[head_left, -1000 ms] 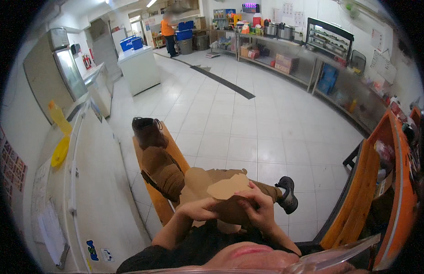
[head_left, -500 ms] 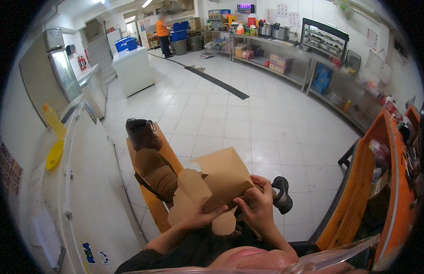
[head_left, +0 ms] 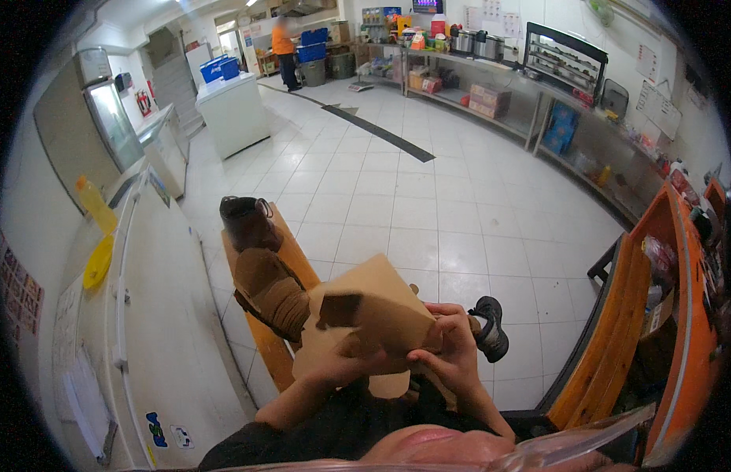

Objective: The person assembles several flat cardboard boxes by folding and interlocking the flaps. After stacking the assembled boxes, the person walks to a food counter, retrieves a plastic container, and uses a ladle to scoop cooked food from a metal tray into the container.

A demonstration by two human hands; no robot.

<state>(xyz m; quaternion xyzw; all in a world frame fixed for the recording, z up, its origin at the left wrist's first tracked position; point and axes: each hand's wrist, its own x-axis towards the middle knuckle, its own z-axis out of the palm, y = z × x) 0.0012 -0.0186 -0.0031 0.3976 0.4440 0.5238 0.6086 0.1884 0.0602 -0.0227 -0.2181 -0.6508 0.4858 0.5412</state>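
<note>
A brown cardboard takeaway box (head_left: pixel 381 295), partly folded up with flaps standing out, is held over my lap between both hands. My left hand (head_left: pixel 351 360) grips its near left side, fingers partly hidden by the card. At its right corner my right hand (head_left: pixel 450 346) pinches a folded edge, thumb toward me and fingers behind. A dark opening shows between the flaps on the box's left. Just left of it, a stack of nested brown card pieces (head_left: pixel 269 291) lies on a wooden bench (head_left: pixel 299 248).
A dark brown item with black loops (head_left: pixel 249 224) sits at the bench's far end. A white chest freezer (head_left: pixel 169 315) stands at left, an orange shelf unit (head_left: pixel 672 275) at right. My shoe (head_left: pixel 490 329) rests on the tiled floor. Far off stands a person in orange (head_left: pixel 284 51).
My left hand has shifted up and inward on the box. The left flap has folded over, and a dark opening now shows. The view has tilted slightly.
</note>
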